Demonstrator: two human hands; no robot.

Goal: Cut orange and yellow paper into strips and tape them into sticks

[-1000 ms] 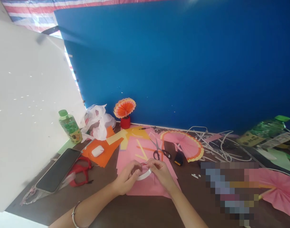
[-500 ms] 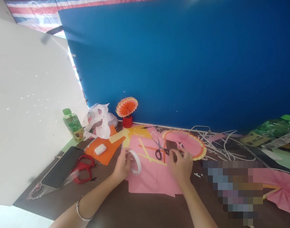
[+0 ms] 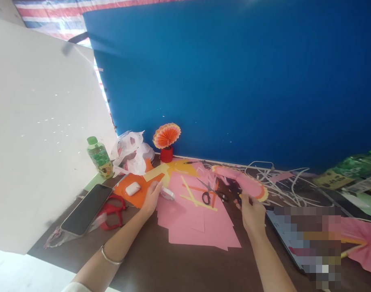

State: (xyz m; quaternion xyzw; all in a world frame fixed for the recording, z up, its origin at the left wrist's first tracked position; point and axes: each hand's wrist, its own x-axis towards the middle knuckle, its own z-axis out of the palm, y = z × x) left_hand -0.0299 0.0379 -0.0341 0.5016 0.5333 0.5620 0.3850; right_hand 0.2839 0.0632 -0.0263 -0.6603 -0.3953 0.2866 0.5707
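The paper fan (image 3: 244, 183) above the right hand (image 3: 252, 213) is pink with an orange and yellow edge; the paper sheets (image 3: 197, 221) between both hands are pink.

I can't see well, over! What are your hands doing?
Left hand touching white tape roll. Right hand lifting pink pleated paper fan by its edge. Black-handled scissors lie between them.

Pixelated patch (image 3: 307, 239) over the table's right side, pink fan (image 3: 363, 243) partly masked.

No text can be read: the labels on the green-capped bottle (image 3: 99, 157) at the table's left edge and the lying bottle (image 3: 349, 170) at its right edge are blurred
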